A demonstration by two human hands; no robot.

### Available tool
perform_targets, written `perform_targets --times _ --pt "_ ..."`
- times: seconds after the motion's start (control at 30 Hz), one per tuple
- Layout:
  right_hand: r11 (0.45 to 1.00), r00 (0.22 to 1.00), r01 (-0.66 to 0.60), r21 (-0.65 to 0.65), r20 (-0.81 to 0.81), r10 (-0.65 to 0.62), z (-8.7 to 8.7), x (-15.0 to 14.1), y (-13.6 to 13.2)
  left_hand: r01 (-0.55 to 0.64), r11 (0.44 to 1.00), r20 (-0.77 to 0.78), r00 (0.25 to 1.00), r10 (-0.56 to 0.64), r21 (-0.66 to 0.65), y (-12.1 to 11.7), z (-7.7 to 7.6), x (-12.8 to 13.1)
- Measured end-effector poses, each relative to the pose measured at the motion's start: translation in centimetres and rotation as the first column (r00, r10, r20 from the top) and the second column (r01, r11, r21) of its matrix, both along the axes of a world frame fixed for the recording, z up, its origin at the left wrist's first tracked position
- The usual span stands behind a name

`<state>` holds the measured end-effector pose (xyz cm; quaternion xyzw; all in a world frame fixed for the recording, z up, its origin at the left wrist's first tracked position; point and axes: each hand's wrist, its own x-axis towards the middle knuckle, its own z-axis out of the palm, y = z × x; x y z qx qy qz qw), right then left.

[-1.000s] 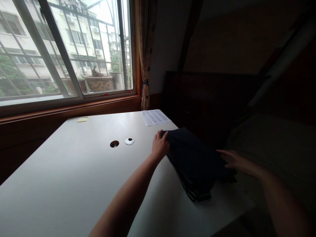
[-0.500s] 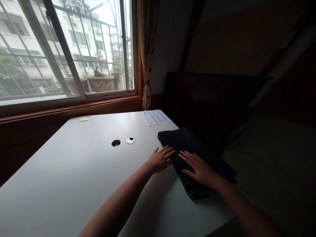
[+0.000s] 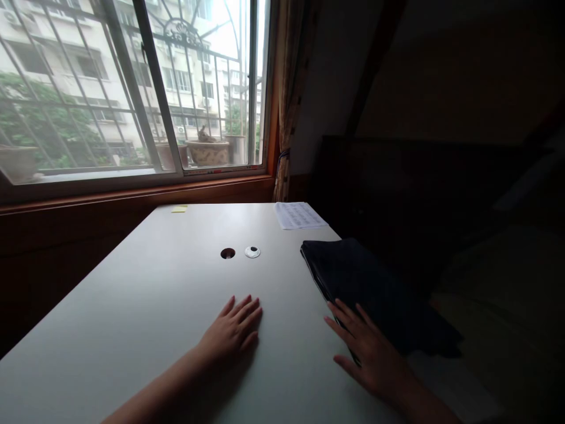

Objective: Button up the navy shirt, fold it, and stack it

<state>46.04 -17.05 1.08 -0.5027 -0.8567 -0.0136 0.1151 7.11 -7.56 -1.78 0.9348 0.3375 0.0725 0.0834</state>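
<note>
A dark navy folded cloth or garment (image 3: 375, 282) lies at the right side of the white table (image 3: 145, 294), its far right part reaching past the table's edge. My right hand (image 3: 366, 347) is over the near left edge of the cloth, fingers spread; whether it presses on it I cannot tell. On or just above the bare tabletop, left of the cloth and apart from it, my left hand (image 3: 233, 327) has its fingers stretched out and nothing in them.
Printed paper sheets (image 3: 300, 215) lie at the table's far right corner, yellow sticky notes (image 3: 179, 208) at the far left. Mid-table are a round cable hole (image 3: 228, 253) and a white round cover (image 3: 252, 252). A barred window (image 3: 198, 88) and a tied curtain (image 3: 285, 153) stand behind.
My left hand has left the cloth's edge and moved left over the table. My right hand has drawn back toward me, to the cloth's near edge. The view has turned left.
</note>
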Motion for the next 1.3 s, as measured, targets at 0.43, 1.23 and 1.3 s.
perform_targets --times 0.43,1.23,1.3 --pt "0.894 0.930 -0.367 -0.256 -0.112 0.350 0.8 -16.6 6.4 -0.159 0.980 -0.043 0.985 0.166 0.122 -4.0 2.2 -9.5" --pt "0.862 0.910 -0.413 -0.294 -0.109 0.399 -2.0 -21.2 10.3 -0.136 0.988 -0.120 0.982 0.145 0.077 -1.6 1.5 -8.8" --pt "0.862 0.910 -0.414 -0.292 -0.104 0.402 -2.0 -21.2 10.3 -0.134 0.988 -0.122 0.982 0.143 0.077 -1.6 1.5 -8.8"
